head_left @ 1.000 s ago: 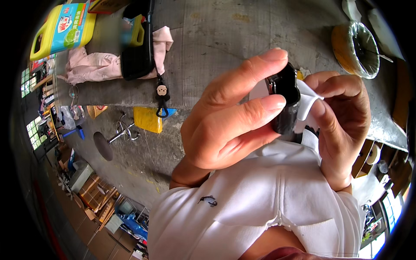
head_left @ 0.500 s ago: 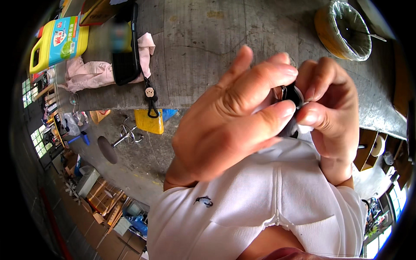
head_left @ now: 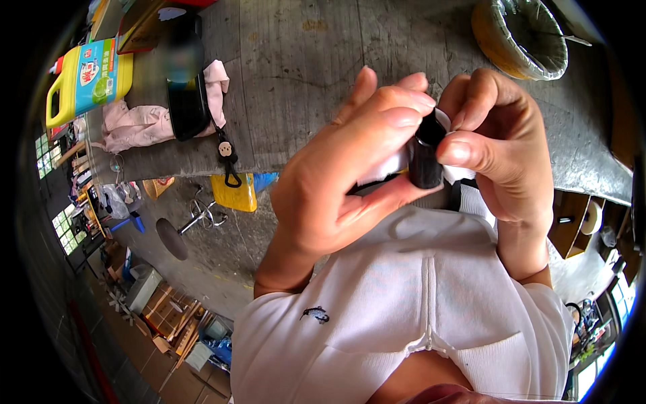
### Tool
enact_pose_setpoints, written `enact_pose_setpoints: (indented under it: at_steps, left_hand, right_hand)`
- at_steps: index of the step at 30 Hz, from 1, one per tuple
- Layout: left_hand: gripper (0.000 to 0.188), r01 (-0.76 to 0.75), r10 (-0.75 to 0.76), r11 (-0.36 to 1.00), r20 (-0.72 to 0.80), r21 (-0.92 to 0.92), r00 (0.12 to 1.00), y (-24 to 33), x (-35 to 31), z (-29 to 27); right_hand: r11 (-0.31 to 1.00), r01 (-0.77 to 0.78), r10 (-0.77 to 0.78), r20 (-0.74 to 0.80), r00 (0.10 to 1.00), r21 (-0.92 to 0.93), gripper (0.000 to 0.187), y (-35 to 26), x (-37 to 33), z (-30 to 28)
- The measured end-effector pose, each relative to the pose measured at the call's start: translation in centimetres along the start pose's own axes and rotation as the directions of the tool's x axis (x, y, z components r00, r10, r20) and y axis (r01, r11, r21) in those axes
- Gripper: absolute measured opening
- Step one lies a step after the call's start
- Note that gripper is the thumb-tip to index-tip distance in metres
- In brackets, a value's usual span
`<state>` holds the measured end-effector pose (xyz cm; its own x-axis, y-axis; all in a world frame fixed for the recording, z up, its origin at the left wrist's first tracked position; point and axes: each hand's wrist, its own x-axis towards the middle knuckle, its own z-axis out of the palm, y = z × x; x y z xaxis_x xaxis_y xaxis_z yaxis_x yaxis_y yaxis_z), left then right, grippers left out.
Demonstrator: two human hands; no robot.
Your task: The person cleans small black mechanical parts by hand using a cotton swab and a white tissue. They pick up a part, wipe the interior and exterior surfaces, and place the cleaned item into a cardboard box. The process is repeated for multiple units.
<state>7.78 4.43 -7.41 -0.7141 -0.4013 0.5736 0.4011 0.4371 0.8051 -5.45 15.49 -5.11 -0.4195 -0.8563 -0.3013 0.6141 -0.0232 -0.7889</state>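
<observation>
My left hand (head_left: 330,178) is closed around a small black hollow cylinder (head_left: 424,163), its dark opening facing up. The left fingers curl over its far side, and the thumb lies under its lower end. My right hand (head_left: 513,145) pinches at the cylinder's right rim with thumb and forefinger. Between these fingertips shows the edge of a thin white material (head_left: 460,172), which also hangs beside the cylinder; whether it is cloth or paper I cannot tell. Both hands are above the near edge of the grey table, in front of my white shirt.
On the grey table (head_left: 289,74) stand a yellow jug (head_left: 91,77) at the left and a lined yellow bucket (head_left: 494,44) at the far right. A black phone (head_left: 188,108) with a strap rests on a pink cloth (head_left: 138,124). Below the table edge is a round stool (head_left: 171,239).
My left thumb has dropped lower, and the cylinder's black side now shows. Both hands have shifted slightly left in the picture. The right fingers keep their pinch at the rim.
</observation>
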Motion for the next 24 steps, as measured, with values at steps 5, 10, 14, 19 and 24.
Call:
enact_pose_setpoints:
  at_steps: [5, 10, 14, 19, 24]
  left_hand:
    - [0.072, -0.098, 0.06, 0.911, -0.106, -0.4, 0.993, -1.6, -0.4, 1.1]
    - [0.093, -0.172, 0.051, 0.785, -0.215, -0.595, 0.975, -2.4, -0.8, 1.8]
    - [0.098, -0.155, 0.013, 0.767, -0.227, -0.622, 0.974, -2.0, -0.8, 1.8]
    - [0.092, -0.138, 0.044, 0.826, -0.183, -0.546, 0.982, -1.7, -0.5, 1.1]
    - [0.08, -0.04, 0.026, 0.981, -0.076, -0.191, 0.997, -0.5, -0.3, 0.0]
  right_hand:
    - [0.957, -0.177, 0.139, 0.173, 0.975, 0.231, 0.034, 1.3, 0.3, -0.9]
    - [0.95, -0.172, 0.137, 0.146, 0.98, 0.261, 0.028, 2.5, 0.5, -0.5]
    - [0.98, -0.08, 0.076, 0.027, 0.997, 0.184, 0.029, 2.4, 0.0, -0.6]
    - [0.998, 0.016, -0.018, 0.034, 0.999, 0.055, 0.036, 0.3, -0.3, -1.1]
    - [0.971, 0.201, -0.205, -0.019, 0.979, -0.127, 0.026, 0.2, -1.4, -0.1]
